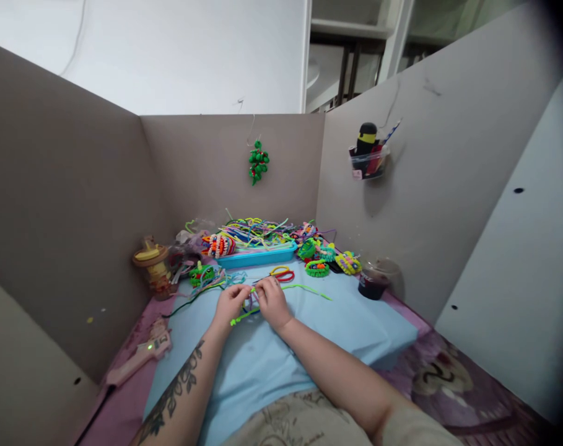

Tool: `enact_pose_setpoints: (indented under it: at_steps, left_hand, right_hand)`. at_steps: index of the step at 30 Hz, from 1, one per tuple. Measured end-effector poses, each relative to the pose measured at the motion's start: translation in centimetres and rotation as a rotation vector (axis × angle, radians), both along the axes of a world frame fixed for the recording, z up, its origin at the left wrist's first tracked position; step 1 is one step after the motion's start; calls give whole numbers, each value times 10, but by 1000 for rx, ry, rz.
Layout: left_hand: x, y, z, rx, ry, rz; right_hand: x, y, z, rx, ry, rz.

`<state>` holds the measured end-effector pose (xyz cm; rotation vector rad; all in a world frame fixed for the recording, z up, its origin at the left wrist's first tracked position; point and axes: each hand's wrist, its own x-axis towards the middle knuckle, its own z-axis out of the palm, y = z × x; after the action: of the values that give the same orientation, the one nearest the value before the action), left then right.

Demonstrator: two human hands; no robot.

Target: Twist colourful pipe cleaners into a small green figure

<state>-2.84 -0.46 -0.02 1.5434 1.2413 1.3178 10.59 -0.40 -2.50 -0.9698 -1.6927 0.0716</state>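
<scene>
Covering the middle, a pale-blue cloth lies beneath the left hand and right hand, both pinching lime fuzzy stems between them; the near-left end looks knotted, the right length seemingly unworked.

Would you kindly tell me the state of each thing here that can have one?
Left hand: pinching the lime stem.
Right hand: pinching the stem too.
Glue gun: lying down, green light lit.
Scissors: lying flat, blades partly hidden.
Blue tray: heaped with fuzzy stems.
Green ornament: hanging.
Clear container: hung up, filled.
Dark cup: upright.
</scene>
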Motion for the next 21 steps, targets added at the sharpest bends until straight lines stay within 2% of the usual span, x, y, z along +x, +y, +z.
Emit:
enact_pose_setpoints:
  at_steps: [5,14,21]
  left_hand:
    - [0,2,-5,14,-50,-37]
    - [2,-6,1,83,82,63]
    - [1,-9,1,132,63,92]
  right_hand:
    - [1,0,0,-4,-18,-34]
    - [0,5,-6,-43,26,-18]
    - [-1,-1,-3,-39,8,59]
